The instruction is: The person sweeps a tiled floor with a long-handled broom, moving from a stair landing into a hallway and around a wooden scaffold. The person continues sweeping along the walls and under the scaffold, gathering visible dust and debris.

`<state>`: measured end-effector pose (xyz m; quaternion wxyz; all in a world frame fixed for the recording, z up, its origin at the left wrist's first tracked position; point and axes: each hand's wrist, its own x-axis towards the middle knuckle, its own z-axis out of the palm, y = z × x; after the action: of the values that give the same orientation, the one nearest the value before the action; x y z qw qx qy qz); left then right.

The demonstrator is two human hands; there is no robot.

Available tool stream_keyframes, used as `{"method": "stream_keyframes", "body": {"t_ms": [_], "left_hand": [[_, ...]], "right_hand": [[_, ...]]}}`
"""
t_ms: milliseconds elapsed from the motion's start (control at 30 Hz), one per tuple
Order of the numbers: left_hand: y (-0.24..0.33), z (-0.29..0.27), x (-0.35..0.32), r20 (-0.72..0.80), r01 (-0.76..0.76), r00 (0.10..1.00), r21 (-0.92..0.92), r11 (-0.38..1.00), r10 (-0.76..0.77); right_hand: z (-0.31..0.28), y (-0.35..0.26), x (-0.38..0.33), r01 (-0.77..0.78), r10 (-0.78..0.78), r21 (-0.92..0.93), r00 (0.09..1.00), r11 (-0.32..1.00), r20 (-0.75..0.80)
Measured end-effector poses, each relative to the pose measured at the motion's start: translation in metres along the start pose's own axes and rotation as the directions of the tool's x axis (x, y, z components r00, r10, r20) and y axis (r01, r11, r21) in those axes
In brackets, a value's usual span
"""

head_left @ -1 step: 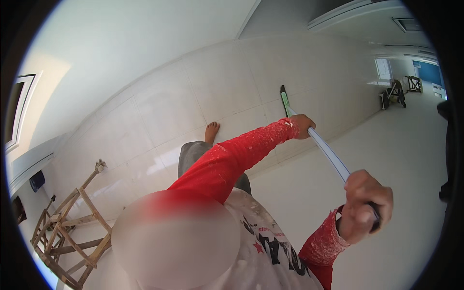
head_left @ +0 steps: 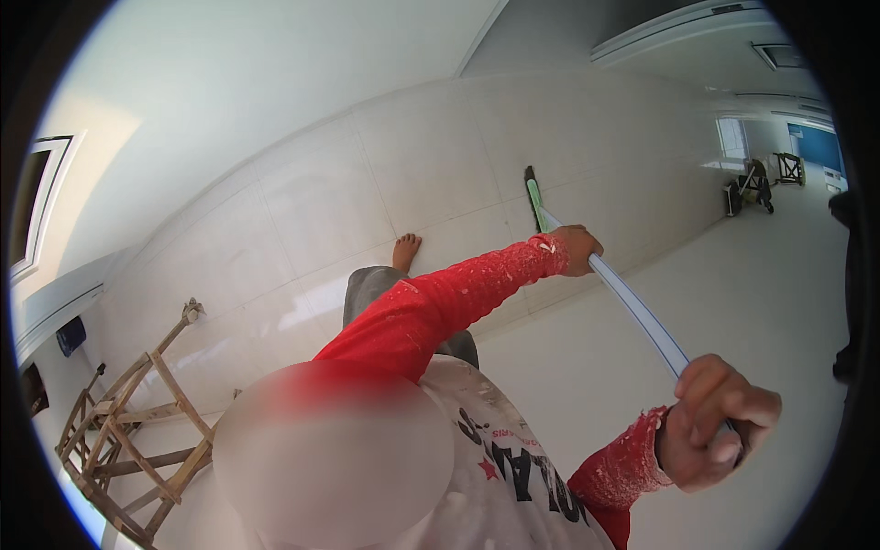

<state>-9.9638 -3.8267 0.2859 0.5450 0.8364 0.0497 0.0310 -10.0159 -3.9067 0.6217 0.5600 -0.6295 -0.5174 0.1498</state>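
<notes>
I hold a broom by its long white handle [head_left: 639, 309], which has blue stripes. Its green head with dark bristles [head_left: 535, 195] rests on the pale tiled floor [head_left: 422, 174], ahead and slightly right of my bare foot [head_left: 406, 252]. My left hand [head_left: 577, 249] is wrapped round the lower part of the handle, close above the head. Lower right, my right hand [head_left: 720, 423] grips the upper end, its fingers curled over. Both arms wear red sleeves specked with white.
A rough wooden trestle [head_left: 137, 431] stands at the lower left. A white wall [head_left: 238, 101] runs along the far left side. Down the passage at the far right are a dark wheeled object [head_left: 752, 188] and a wooden frame [head_left: 789, 169]. A dark shape lines the right edge.
My right hand has moved down and to the right with the handle's upper end. The broom head has shifted slightly left across the floor. Both hands keep their hold.
</notes>
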Motion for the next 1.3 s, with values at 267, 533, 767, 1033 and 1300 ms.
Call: {"method": "stream_keyframes", "body": {"t_ms": [267, 533, 767, 1033, 1300], "left_hand": [[-0.130, -0.116, -0.227, -0.418, 0.588, 0.772, 0.187, 0.787, -0.478], [-0.228, -0.153, -0.259, -0.365, 0.691, 0.710, 0.197, 0.695, -0.603], [-0.131, -0.102, -0.003, -0.123, 0.306, 0.941, -0.094, 0.947, -0.316], [-0.094, -0.141, -0.016, -0.190, 0.366, 0.923, 0.167, 0.916, -0.334], [-0.276, -0.210, -0.185, -0.370, 0.950, 0.292, 0.218, 0.223, -0.882]], "right_hand": [[0.037, 0.136, 0.054, -0.334, 0.463, 0.712, 0.886, 0.617, 0.015], [0.136, 0.159, 0.047, -0.448, 0.395, 0.240, 0.887, 0.861, 0.238], [0.049, 0.081, 0.105, -0.110, 0.147, -0.182, 0.966, 0.977, 0.210], [-0.043, 0.097, 0.166, -0.104, 0.117, 0.416, 0.993, 0.904, -0.006], [0.101, 0.339, 0.116, -0.623, 0.402, 0.340, 0.745, 0.705, 0.532]]}}
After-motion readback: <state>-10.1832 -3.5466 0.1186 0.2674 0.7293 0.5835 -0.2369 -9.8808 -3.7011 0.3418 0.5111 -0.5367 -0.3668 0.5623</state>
